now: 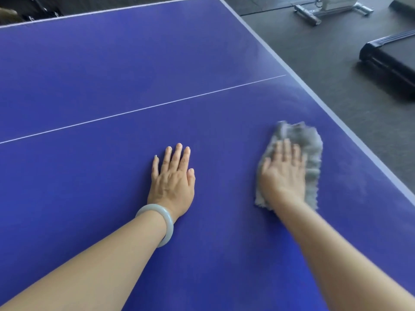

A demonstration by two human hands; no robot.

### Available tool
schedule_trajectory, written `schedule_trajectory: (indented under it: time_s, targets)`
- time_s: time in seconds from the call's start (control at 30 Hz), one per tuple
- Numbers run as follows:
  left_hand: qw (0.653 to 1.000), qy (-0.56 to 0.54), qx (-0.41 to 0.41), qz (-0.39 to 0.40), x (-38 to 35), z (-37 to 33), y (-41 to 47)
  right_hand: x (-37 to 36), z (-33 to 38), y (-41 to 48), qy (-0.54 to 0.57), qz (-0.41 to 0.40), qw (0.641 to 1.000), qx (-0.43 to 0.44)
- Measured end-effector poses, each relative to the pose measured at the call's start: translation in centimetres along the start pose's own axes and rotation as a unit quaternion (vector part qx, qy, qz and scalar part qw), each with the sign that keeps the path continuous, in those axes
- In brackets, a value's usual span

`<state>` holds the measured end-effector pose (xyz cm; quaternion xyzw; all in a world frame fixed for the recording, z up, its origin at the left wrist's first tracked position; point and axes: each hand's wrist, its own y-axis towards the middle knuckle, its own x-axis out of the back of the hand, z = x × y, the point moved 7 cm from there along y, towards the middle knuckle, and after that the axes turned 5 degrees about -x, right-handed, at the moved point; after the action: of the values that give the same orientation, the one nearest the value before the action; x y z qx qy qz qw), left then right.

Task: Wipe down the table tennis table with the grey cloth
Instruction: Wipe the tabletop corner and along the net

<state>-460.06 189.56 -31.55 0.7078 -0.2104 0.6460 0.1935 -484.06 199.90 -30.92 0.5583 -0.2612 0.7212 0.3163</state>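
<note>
Desk: the blue desk (112,63) filled most of the head view, with a thin white line (143,108) running across it and a white border (314,95) along its right edge.
Grey cloth: the grey cloth (311,153) lay bunched flat on the desk, near the right border and on the near side of the white line.
Right hand: the right hand (281,176) lay palm down on the cloth, slightly blurred.
Right fingers: its fingers (286,151) were stretched out straight and close together, pressing on the cloth rather than curling round it.
Left hand: the left hand (171,179) rested palm down on the bare desk, well apart from the cloth.
Left fingers: these fingers (178,156) were straight, slightly spread, and held nothing.
Wrist: a pale bangle (165,223) sat on the left wrist.
Surface: a faint pale haze showed on the blue near the right border.
Beyond the desk: on the dark floor (325,52) stood a black case (390,61) and a metal frame (314,13).
</note>
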Motion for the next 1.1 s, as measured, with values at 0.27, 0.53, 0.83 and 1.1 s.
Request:
schedule_trajectory:
  time_s: [0.27, 0.53, 0.83, 1.1]
  targets:
    - [1.0, -0.002, 0.008, 0.012, -0.1, -0.2, 0.6, -2.2, 12.6, 2.8, -0.002, 0.063, 0.939, 0.337]
    - [1.0, 0.005, 0.013, 0.021, 0.2, -0.5, 2.1, -1.8, 6.0, 8.3, -0.025, 0.037, 0.996, 0.081]
    - [1.0, 0.015, 0.014, 0.016, 0.1, -0.3, 3.3, -0.8, 6.1, 20.4, -0.012, 0.073, 0.993, 0.096]
    - [1.0, -0.007, 0.02, 0.011, 0.3, -0.2, 3.4, -0.6, 4.4, 2.7, 0.014, 0.085, 0.978, 0.191]
